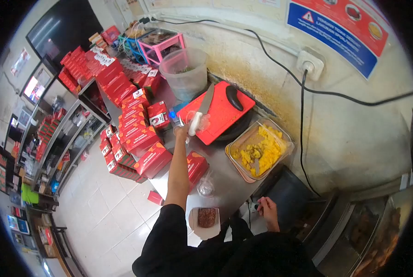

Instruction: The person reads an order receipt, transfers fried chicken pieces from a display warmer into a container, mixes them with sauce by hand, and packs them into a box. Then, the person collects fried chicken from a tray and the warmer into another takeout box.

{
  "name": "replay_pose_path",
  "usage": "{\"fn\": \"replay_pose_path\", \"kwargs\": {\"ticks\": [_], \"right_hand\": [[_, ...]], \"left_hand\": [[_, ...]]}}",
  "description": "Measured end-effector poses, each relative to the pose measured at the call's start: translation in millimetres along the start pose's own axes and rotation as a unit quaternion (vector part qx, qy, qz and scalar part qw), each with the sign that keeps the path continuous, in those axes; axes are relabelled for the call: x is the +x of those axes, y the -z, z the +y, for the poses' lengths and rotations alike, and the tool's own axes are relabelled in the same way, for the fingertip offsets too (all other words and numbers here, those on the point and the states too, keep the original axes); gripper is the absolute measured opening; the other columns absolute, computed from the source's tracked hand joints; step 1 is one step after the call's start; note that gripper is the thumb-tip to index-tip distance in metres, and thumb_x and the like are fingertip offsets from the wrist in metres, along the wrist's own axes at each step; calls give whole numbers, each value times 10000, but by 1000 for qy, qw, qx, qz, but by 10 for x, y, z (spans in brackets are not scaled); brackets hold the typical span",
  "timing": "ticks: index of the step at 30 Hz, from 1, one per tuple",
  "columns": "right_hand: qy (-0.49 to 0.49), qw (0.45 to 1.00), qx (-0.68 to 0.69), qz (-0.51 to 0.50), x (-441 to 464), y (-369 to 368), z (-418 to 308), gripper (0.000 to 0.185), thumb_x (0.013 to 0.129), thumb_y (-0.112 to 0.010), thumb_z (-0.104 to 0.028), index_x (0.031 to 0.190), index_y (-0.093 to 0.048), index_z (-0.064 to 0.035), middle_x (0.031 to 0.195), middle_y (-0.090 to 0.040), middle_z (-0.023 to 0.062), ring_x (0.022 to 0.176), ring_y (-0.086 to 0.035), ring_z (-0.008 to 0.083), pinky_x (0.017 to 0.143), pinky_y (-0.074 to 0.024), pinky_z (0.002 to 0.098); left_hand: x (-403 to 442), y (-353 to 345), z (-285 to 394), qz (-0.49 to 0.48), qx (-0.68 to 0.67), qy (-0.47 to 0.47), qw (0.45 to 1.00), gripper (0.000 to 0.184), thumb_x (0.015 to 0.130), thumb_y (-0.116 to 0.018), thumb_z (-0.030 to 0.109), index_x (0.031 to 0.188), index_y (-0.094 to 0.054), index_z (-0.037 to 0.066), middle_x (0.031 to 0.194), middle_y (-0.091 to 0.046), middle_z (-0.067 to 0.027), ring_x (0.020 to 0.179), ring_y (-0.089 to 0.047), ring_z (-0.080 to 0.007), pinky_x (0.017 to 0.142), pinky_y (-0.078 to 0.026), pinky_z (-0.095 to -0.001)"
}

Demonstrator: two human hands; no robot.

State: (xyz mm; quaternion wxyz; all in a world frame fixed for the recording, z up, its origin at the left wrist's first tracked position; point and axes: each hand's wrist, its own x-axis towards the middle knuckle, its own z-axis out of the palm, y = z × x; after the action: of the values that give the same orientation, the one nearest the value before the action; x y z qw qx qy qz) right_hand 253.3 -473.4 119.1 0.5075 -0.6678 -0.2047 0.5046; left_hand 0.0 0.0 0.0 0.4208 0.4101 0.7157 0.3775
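Observation:
My left hand (182,131) reaches across the metal table beside the white handle of a knife (206,101) that lies on a red cutting board (219,115). Clear plastic shows around the hand, and its fingers are mostly hidden. Low beside the table edge, my right hand (269,211) has curled fingers; what they hold, if anything, is unclear. Close to my body sits an open white box (195,221) with a brown, crumb-topped cake (207,217) inside. A clear tub (287,147) holds yellow food (266,150) and a spoon-like utensil.
Stacked red boxes (137,134) fill the table's left side. A translucent bucket (184,74) and pink basket (160,46) stand at the back. A dark oval object (234,99) lies on the board. A black cable (302,138) hangs from the wall socket (311,64).

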Motion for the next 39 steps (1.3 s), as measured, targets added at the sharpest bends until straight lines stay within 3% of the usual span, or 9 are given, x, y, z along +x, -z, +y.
{"fn": "replay_pose_path", "kwargs": {"ticks": [6, 8, 9, 12, 17, 20, 30, 35, 39], "right_hand": [[126, 989, -55, -54, 567, -126, -777, 231, 902, -461, -212, 771, -529, -36, 581, -508, 12, 479, -433, 54, 447, -335, 183], [190, 974, -115, -54, 811, -201, -973, 223, 905, -456, -195, 776, -526, -27, 592, -505, 7, 517, -451, 62, 490, -364, 187], [221, 965, -119, -76, 865, -326, -1184, 203, 904, -458, -179, 806, -527, -15, 640, -522, 13, 575, -472, 72, 540, -376, 193], [321, 939, -14, -119, 797, -1026, -1843, 204, 857, -519, -192, 834, -553, 8, 719, -565, 42, 681, -508, 102, 631, -400, 247], [403, 885, -19, -232, -120, -2104, -2561, 188, 825, -580, -179, 818, -572, 9, 709, -580, 59, 656, -517, 77, 612, -410, 222], [309, 874, -89, -365, -500, -2360, -2527, 197, 811, -603, -172, 722, -565, 0, 598, -557, 34, 542, -486, 56, 520, -374, 204], [303, 883, -45, -355, -1604, -3349, -1873, 251, 871, -509, -188, 671, -529, -36, 586, -514, 2, 507, -470, 53, 478, -331, 195], [372, 893, -73, -243, -842, -3493, -1537, 249, 895, -474, -243, 739, -538, -61, 592, -506, -11, 476, -403, 40, 478, -350, 192], [312, 914, -199, -170, -123, -3219, -1446, 269, 881, -485, -285, 769, -539, -46, 626, -530, 9, 530, -442, 53, 531, -389, 201]], "left_hand": [[-358, 427, 438, 132, 185, -130, 965, 395, 715, -633, 343, 850, -603, -27, 746, -629, -116, 687, -606, -248, 621, -465, -345], [-767, 626, 916, 69, -44, -185, 979, 326, 772, -607, 307, 879, -611, -1, 745, -619, -81, 608, -564, -203, 591, -459, -340], [-1076, 831, 1206, -121, -235, -101, 959, 309, 821, -580, 272, 1010, -576, 27, 775, -602, -53, 563, -493, -140, 562, -443, -307], [-2278, 1242, 1997, -344, -542, -74, 763, 459, 895, -429, 331, 1232, -385, 22, 903, -576, -86, 635, -481, -133, 557, -419, -284], [-3143, 1945, 2361, -428, -596, -152, 663, 513, 905, -327, 377, 1224, -380, -22, 908, -511, -111, 676, -408, -163, 602, -372, -310], [-3293, 2423, 2318, -462, -588, -216, 628, 540, 917, -286, 406, 1236, -363, -22, 923, -525, -142, 697, -437, -169, 638, -394, -331], [-3685, 4191, 1579, -394, -601, -208, 663, 553, 924, -244, 413, 1233, -356, -32, 862, -505, -116, 663, -433, -165, 642, -403, -342], [-3830, 4881, 1337, -382, -607, -197, 669, 582, 918, -233, 447, 1231, -352, -30, 839, -505, -119, 648, -433, -165, 630, -406, -339], [-3765, 5100, 1277, -394, -621, -211, 644, 600, 912, -226, 463, 1224, -361, -32, 852, -510, -126, 641, -434, -169, 621, -404, -341]]}}
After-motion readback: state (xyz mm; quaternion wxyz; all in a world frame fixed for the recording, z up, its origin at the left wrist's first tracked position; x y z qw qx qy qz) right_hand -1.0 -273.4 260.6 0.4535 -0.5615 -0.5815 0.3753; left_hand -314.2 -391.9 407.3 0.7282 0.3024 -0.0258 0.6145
